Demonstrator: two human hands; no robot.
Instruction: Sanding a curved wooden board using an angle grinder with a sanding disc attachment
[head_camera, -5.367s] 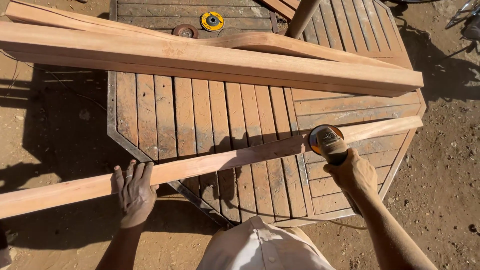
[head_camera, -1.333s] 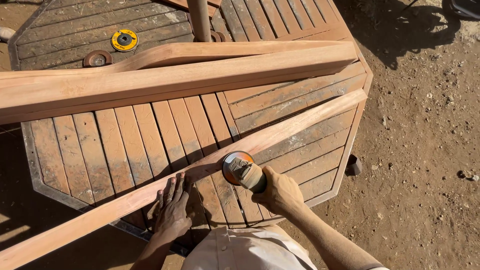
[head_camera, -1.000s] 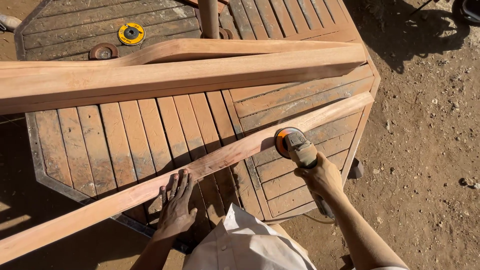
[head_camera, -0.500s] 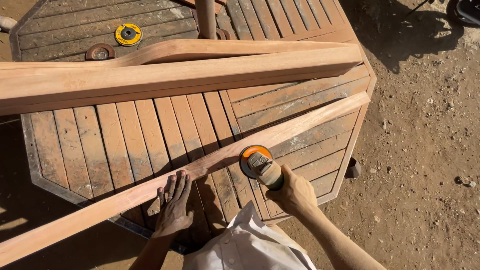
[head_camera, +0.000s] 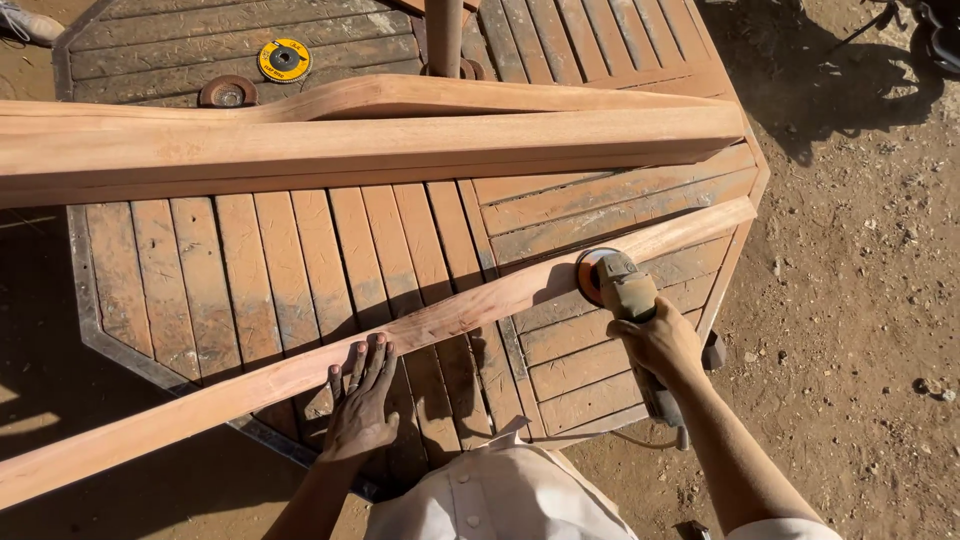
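While the long plank (head_camera: 420, 325) is pinned flat by the open left hand (head_camera: 362, 405), the grinder (head_camera: 622, 292), gripped by the right hand (head_camera: 662, 345), is best kept level at centre right.

Left hand (head_camera: 362, 405) flat on curved wooden rail (head_camera: 430, 322), right hand (head_camera: 660, 345) gripping angle grinder (head_camera: 620, 285).

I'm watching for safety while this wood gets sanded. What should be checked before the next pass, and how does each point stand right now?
1. Left hand flat on the long curved wooden strip, pinning it: ok.
2. Left hand well apart from the orange-disc handheld grinder: ok.
3. Right hand has a full grip on the grinder body: ok.
4. Disc meets the strip's near edge: ok.
5. Strip supported by the slatted octagonal wooden table; its left end overhangs: cannot tell if steady.
6. Grinder cord clear of the disc: cannot tell.
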